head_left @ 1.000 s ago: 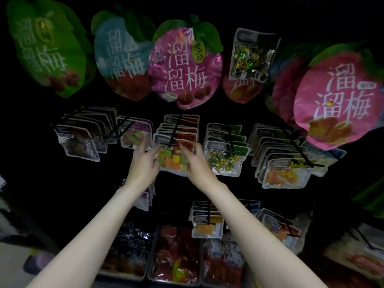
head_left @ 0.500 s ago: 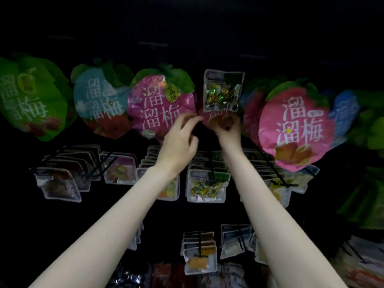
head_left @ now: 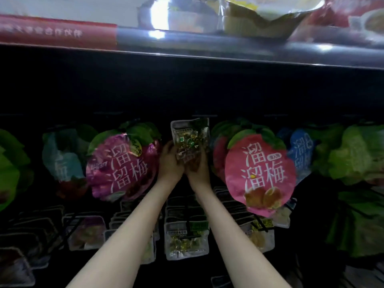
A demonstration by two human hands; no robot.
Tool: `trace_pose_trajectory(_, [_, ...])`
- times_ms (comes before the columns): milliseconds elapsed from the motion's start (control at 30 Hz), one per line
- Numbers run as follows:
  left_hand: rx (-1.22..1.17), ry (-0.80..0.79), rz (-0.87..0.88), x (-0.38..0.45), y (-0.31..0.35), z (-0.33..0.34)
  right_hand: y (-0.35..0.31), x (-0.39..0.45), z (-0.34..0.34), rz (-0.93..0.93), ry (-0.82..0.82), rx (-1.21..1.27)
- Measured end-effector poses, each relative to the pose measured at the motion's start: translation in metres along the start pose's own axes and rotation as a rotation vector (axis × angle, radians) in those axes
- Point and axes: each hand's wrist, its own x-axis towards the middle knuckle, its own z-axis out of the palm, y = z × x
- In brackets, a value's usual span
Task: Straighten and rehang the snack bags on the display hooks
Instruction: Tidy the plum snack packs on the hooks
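Note:
A small clear bag of green and gold wrapped candies [head_left: 189, 138] hangs in the top row, between a magenta plum bag [head_left: 121, 165] and a pink plum bag [head_left: 260, 173]. My left hand [head_left: 169, 163] grips the candy bag's lower left side. My right hand [head_left: 198, 168] holds its lower right corner from underneath. The bag's top reaches up into the dark, and its hook is hidden.
More plum bags in teal [head_left: 62, 159], blue [head_left: 300, 152] and green [head_left: 357, 154] hang along the same row. Lower hooks carry rows of small clear bags [head_left: 186, 240]. A shelf edge [head_left: 207, 48] with goods on it juts out overhead.
Both hands rose from the orange-cube bags on the middle row to the candy bag in the top row and took hold of it. My view tilted upward.

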Motion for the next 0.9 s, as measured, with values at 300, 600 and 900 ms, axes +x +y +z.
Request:
trace_pose_trajectory(300, [-0.229, -0.054, -0.059, -0.004, 0.015, -0.004, -0.004, -0.004, -0.005, 0.041, -0.063, 0.033])
trace_pose_trajectory(600, [-0.385, -0.063, 0.013, -0.022, 0.034, -0.038, -0.015, -0.025, -0.012, -0.06, -0.111, -0.013])
trace_pose_trajectory(900, [-0.608, -0.003, 0.109, -0.053, 0.053, -0.11, -0.05, -0.074, -0.017, -0.271, -0.047, -0.257])
